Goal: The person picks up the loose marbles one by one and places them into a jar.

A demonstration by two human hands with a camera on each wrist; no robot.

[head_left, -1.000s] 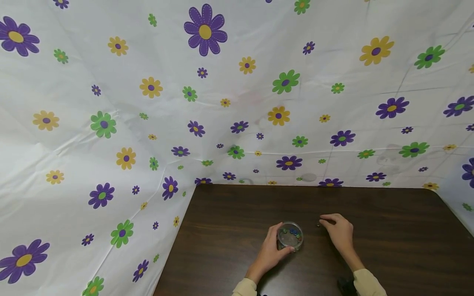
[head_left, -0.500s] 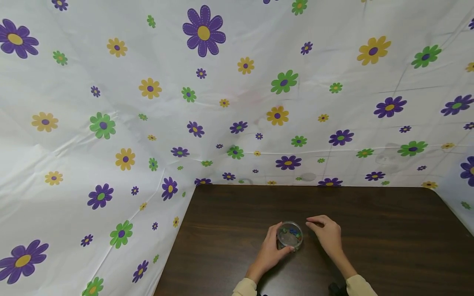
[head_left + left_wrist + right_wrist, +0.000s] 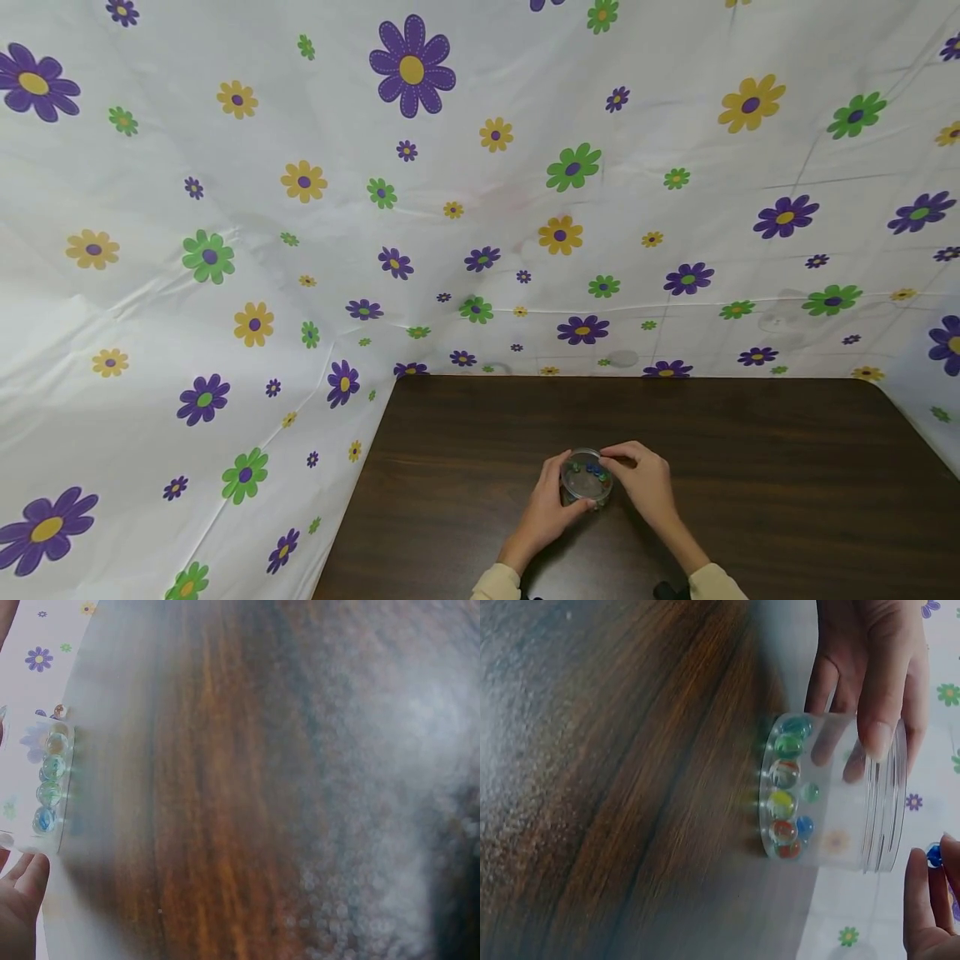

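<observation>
A clear, round plastic jar (image 3: 885, 817) stands upright on the table without a lid. Several glass marbles (image 3: 783, 802), in green, yellow, red and blue, lie on its bottom. My left hand (image 3: 546, 510) grips the jar's side, thumb at the near side and fingers round the left. At the jar's right rim, my right hand (image 3: 647, 485) pinches a blue marble (image 3: 934, 855) between its fingertips. That marble shows plainly in the right wrist view but is too small to make out in the head view. The left wrist view catches the jar's marbles (image 3: 49, 793) in part.
The dark wooden table (image 3: 787, 467) spreads out around both hands. A white sheet with purple, green and yellow flowers (image 3: 480, 192) hangs behind it and along the left side.
My right hand has picked up the marble from the table right of the jar. It has moved left to the jar's rim. My left hand and the jar stay put.
</observation>
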